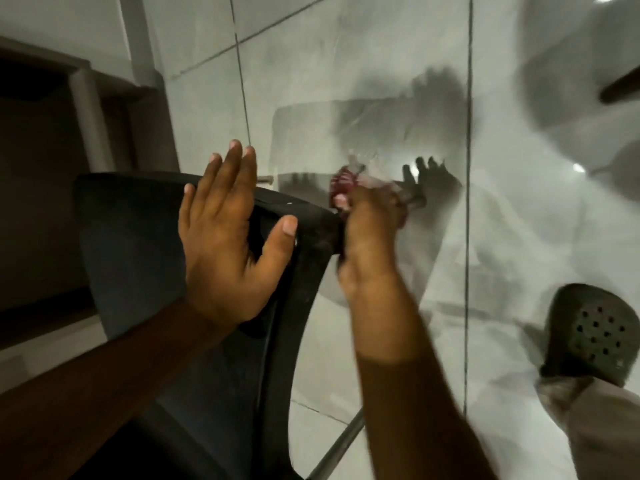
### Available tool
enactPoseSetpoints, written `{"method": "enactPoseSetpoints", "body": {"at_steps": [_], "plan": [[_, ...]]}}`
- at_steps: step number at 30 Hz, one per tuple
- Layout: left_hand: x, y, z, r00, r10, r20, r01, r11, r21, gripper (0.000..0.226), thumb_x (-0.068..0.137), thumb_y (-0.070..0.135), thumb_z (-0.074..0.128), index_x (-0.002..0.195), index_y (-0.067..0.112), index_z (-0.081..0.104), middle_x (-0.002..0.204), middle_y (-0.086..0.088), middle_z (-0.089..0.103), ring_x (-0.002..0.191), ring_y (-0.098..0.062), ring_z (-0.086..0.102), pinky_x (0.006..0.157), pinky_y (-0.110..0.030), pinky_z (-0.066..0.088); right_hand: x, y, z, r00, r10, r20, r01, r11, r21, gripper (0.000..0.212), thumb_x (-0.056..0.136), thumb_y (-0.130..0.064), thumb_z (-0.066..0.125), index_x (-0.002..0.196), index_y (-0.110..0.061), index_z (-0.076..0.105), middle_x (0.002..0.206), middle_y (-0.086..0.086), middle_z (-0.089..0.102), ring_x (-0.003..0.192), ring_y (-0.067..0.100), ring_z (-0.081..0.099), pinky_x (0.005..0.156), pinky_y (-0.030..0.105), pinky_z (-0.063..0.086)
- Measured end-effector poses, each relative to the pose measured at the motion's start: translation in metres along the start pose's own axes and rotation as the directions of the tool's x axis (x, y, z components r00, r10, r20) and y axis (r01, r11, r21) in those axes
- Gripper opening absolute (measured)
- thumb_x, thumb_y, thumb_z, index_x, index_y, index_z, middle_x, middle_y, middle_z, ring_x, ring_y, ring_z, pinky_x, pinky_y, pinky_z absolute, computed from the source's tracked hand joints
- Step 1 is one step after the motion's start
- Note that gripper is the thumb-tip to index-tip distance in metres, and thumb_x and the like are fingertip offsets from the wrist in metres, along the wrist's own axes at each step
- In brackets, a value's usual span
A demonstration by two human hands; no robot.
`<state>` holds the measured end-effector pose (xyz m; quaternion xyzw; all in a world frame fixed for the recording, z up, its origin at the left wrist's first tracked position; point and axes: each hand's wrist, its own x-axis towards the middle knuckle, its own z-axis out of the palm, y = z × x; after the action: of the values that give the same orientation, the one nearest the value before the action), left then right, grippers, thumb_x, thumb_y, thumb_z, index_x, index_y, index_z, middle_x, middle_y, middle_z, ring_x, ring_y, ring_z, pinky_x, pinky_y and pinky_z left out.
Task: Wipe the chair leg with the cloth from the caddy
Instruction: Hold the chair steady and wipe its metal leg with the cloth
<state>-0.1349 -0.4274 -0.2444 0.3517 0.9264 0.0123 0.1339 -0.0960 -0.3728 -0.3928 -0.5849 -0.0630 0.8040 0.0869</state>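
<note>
A black chair (131, 244) is tipped over the tiled floor, its seat edge toward me. My left hand (225, 237) lies flat on that edge with fingers spread, thumb hooked over the rim. My right hand (372, 233), blurred by motion, is closed around a red and white cloth (343, 188) just past the chair's right corner, pressed against a metal chair leg (412, 199) that pokes out beyond the fingers. Another metal leg (337, 445) runs diagonally below my right forearm. The caddy is not in view.
Pale glossy floor tiles (346, 64) with dark grout lines spread ahead. A dark perforated clog on my foot (592, 334) stands at the right. A dark wooden furniture frame (52, 133) with a grey post fills the left side.
</note>
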Motion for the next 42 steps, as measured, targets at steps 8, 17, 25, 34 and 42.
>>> {"method": "enactPoseSetpoints", "body": {"at_steps": [8, 17, 25, 34, 42], "plan": [[-0.001, -0.002, 0.001, 0.999, 0.039, -0.004, -0.039, 0.999, 0.002, 0.075, 0.089, 0.054, 0.033, 0.151, 0.012, 0.03, 0.16, -0.007, 0.03, 0.151, -0.023, 0.02, 0.123, -0.057, 0.01, -0.011, -0.004, -0.011, 0.997, -0.015, 0.071, 0.012, 0.999, 0.031, 0.078, 0.078, -0.029, 0.067, 0.152, -0.01, 0.049, 0.142, 0.019, 0.058, 0.122, 0.033, 0.063, 0.097, 0.044, 0.057], [-0.004, -0.003, 0.004, 1.0, 0.026, -0.011, -0.027, 1.0, -0.012, 0.075, 0.086, 0.053, 0.036, 0.149, 0.012, 0.034, 0.158, 0.001, 0.033, 0.151, -0.018, 0.021, 0.124, -0.055, 0.009, 0.087, 0.011, -0.051, 0.997, -0.071, -0.038, 0.072, 0.997, 0.002, 0.037, 0.094, -0.021, 0.047, 0.074, -0.026, 0.077, 0.052, -0.01, 0.071, 0.058, 0.038, 0.063, 0.063, 0.04, 0.051], [0.0, -0.006, 0.007, 0.996, 0.082, -0.046, -0.082, 0.997, -0.002, 0.069, 0.086, 0.048, 0.038, 0.144, 0.01, 0.037, 0.154, -0.003, 0.038, 0.148, -0.023, 0.029, 0.121, -0.06, 0.015, 0.155, 0.003, -0.077, 0.996, -0.083, -0.039, 0.085, 0.994, 0.067, 0.025, 0.101, -0.024, 0.055, 0.111, -0.047, 0.056, 0.081, -0.024, 0.079, 0.063, 0.008, 0.073, 0.064, 0.033, 0.046], [0.003, -0.005, 0.002, 1.0, 0.021, 0.005, -0.022, 0.999, 0.041, 0.077, 0.088, 0.059, 0.033, 0.147, 0.01, 0.038, 0.153, -0.009, 0.043, 0.146, -0.029, 0.032, 0.12, -0.061, 0.016, 0.018, -0.017, -0.018, 0.994, 0.029, 0.102, -0.011, 0.984, -0.177, 0.034, 0.097, -0.027, 0.059, 0.121, -0.004, 0.067, 0.102, 0.018, 0.063, 0.063, 0.027, 0.06, 0.05, 0.03, 0.041], [0.0, 0.002, -0.005, 0.999, 0.032, 0.026, -0.034, 0.998, 0.051, 0.079, 0.087, 0.061, 0.029, 0.148, 0.013, 0.038, 0.154, -0.009, 0.042, 0.147, -0.028, 0.029, 0.122, -0.055, 0.013, -0.051, -0.021, -0.005, 0.988, 0.058, 0.143, -0.068, 0.995, 0.068, 0.062, 0.095, -0.017, 0.057, 0.155, -0.008, 0.045, 0.149, 0.02, 0.056, 0.13, 0.032, 0.063, 0.109, 0.048, 0.053]]}}
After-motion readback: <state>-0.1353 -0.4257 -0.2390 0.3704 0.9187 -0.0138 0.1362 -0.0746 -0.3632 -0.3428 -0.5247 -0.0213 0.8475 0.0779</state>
